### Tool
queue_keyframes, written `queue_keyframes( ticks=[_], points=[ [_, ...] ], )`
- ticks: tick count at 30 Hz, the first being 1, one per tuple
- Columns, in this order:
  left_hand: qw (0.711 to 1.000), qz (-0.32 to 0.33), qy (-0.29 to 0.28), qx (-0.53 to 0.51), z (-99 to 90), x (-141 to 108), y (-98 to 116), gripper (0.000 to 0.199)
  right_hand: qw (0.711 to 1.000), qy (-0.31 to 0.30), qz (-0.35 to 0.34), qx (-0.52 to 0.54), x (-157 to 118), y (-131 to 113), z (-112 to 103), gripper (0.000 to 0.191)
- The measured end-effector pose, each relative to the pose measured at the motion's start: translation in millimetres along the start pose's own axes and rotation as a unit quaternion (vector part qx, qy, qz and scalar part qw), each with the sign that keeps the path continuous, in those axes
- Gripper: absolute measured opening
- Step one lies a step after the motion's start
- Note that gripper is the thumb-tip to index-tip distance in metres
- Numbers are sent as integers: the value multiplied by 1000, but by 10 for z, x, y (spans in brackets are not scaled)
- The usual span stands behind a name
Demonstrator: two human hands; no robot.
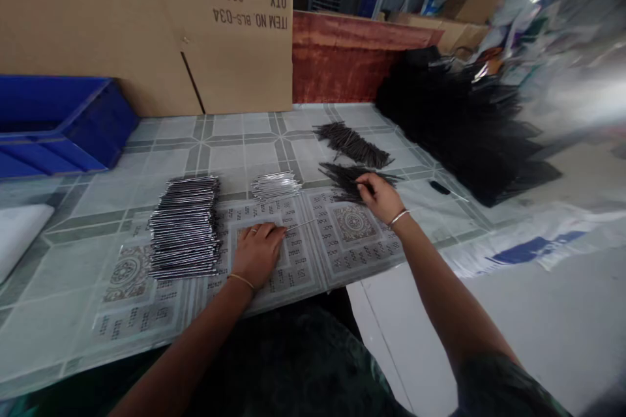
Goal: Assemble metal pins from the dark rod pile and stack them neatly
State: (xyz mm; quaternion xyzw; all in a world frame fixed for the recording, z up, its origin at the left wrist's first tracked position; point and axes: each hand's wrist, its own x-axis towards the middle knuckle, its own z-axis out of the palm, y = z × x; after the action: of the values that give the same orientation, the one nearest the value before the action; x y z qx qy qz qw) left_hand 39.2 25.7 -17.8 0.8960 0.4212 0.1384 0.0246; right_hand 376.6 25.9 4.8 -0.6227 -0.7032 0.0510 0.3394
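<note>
My left hand [259, 251] rests low over the patterned tablecloth, fingers closed on a thin pale metal rod [304, 223] that points right. My right hand [380, 197] is at the nearer pile of thin dark sticks [342, 177], thumb and fingertips pinched together; what is between them is too small to make out. Behind it lies a second heap of dark sticks [355, 145]. A small bunch of shiny thin rods [276, 186] lies beyond my left hand. To its left is a large, neat stack of dark-silver rods [184, 228], laid crosswise.
A blue plastic bin [110, 120] stands at the back left, before a big cardboard panel [239, 65]. Black material [454, 124] is heaped along the right side. A tool with a black handle [439, 187] and thin shaft lies near it. A white object [22, 231] sits far left.
</note>
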Motion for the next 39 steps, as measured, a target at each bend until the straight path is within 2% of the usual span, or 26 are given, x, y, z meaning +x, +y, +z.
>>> queue_keyframes(
  ticks=[1,4,6,10,20,39],
  points=[
    [1000,-1,-4,1,-1,-1,-1,29,1000,-4,-9,18,-41,-85,70,24],
    [1000,-4,-16,2,-12,-1,-1,30,993,-66,-41,88,-199,-339,341,26],
    [1000,-10,-22,1,-21,0,3,30,988,-90,-39,120,-299,-456,510,24],
    [1000,-10,-22,-1,-25,6,10,30,987,-69,-16,147,-409,-533,676,19],
    [1000,-12,-19,-6,-13,5,10,31,979,-49,2,197,-435,-566,639,17],
    [1000,-5,-5,-3,-4,1,3,29,979,-63,-9,194,-429,-537,639,16]
  ],
)
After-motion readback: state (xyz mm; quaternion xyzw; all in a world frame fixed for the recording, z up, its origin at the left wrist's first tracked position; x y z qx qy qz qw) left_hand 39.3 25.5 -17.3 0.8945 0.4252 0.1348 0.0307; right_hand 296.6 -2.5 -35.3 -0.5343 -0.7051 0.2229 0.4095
